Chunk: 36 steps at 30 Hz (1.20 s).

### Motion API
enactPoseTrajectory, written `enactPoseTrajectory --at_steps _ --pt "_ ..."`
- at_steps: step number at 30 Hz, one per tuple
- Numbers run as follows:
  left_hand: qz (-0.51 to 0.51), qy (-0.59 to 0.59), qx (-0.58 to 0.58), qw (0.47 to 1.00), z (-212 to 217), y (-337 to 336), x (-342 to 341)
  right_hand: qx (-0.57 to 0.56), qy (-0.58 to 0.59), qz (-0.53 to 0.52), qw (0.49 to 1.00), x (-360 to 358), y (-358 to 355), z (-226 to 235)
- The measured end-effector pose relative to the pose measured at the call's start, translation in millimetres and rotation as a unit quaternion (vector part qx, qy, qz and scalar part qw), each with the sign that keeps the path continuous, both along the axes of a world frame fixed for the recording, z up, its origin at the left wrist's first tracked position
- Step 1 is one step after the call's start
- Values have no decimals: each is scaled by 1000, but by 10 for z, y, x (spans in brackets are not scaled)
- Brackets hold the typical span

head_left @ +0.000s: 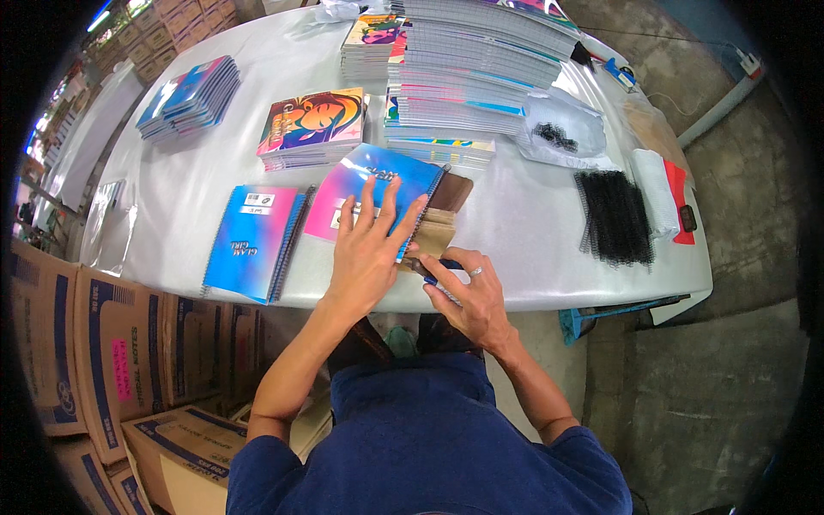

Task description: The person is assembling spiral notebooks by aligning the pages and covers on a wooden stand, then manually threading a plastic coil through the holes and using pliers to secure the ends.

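A blue and pink spiral notebook point(369, 182) lies tilted near the table's front edge, its black coil on the right side. My left hand point(371, 242) rests flat on its cover with fingers spread. At the coil's lower end, my right hand point(468, 296) is closed round a small dark tool with blue on it point(422, 271); its exact kind is mostly hidden by the fingers. Under the coil side sits a brown wooden block point(451, 194) with a tan piece point(436, 230). Similar notebooks point(253, 240) lie to the left in a small stack.
Behind stand a tall stack of unbound pages point(463, 73) and orange-covered notebooks point(311, 129). More blue notebooks point(190, 96) are at far left. Black coils point(614, 216) lie at right, near a plastic bag point(562, 129) with more. Cardboard boxes point(120, 360) stand below left.
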<state>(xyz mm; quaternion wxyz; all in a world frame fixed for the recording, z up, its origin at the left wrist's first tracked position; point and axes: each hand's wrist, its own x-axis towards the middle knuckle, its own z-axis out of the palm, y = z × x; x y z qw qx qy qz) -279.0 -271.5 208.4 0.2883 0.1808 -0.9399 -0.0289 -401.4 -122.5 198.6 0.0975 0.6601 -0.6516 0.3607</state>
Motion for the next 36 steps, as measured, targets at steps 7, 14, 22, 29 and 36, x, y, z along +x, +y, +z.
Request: enactPoseTrajectory --at_steps 7,14,22,29,36 --pt "1 12 6 1000 -6 1 2 -12 47 3 999 -73 -5 18" --pt "-6 -9 -8 1000 83 -15 20 48 -40 39 997 -87 -17 31" --pt "40 35 -17 998 293 -311 406 190 -257 144 936 -191 -135 531" --pt "139 182 84 970 550 -761 1250 94 -140 -125 978 -1052 -210 -15" --pt "95 -137 342 925 -356 -820 1887 104 70 -211 969 -1742 -121 -739"
